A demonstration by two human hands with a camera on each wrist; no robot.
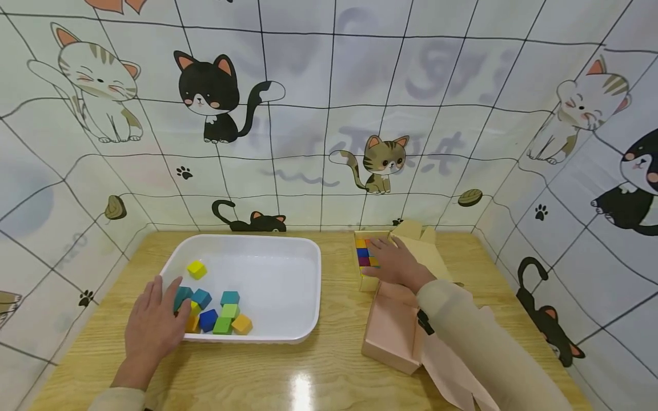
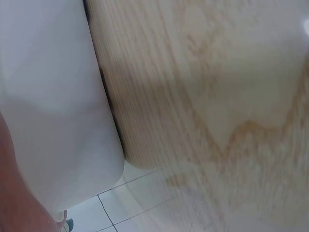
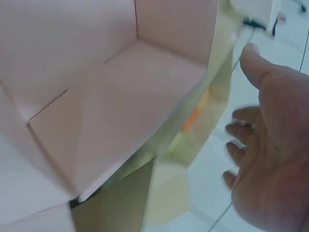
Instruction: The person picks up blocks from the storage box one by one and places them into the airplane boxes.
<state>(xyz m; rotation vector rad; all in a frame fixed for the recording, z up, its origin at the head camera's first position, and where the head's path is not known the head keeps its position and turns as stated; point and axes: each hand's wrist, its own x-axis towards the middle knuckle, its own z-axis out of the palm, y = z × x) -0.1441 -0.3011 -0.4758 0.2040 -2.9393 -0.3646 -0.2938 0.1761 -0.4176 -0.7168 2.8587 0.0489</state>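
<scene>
My left hand (image 1: pixel 156 319) lies over the front left corner of a white tray (image 1: pixel 277 285), its fingers extended past the rim beside the blocks. Inside the tray are several coloured blocks: a yellow cube (image 1: pixel 197 269) apart near the back, and teal, blue, green and orange ones (image 1: pixel 223 325) grouped at the front left. Over a small yellow box (image 1: pixel 366 283) reaches my right hand (image 1: pixel 393 261), fingers spread above rows of coloured blocks (image 1: pixel 362 252). The right wrist view shows that hand (image 3: pixel 275 140) with nothing in its fingers; its palm hides part of the box in the head view.
A pink open box (image 1: pixel 393 325) stands in front of the yellow one, under my right forearm, with its lid (image 1: pixel 457 365) folded out to the right. The yellow box's lid (image 1: pixel 426 251) leans open too. A cat-patterned cloth (image 1: pixel 308 114) encloses the wooden table (image 1: pixel 247 377).
</scene>
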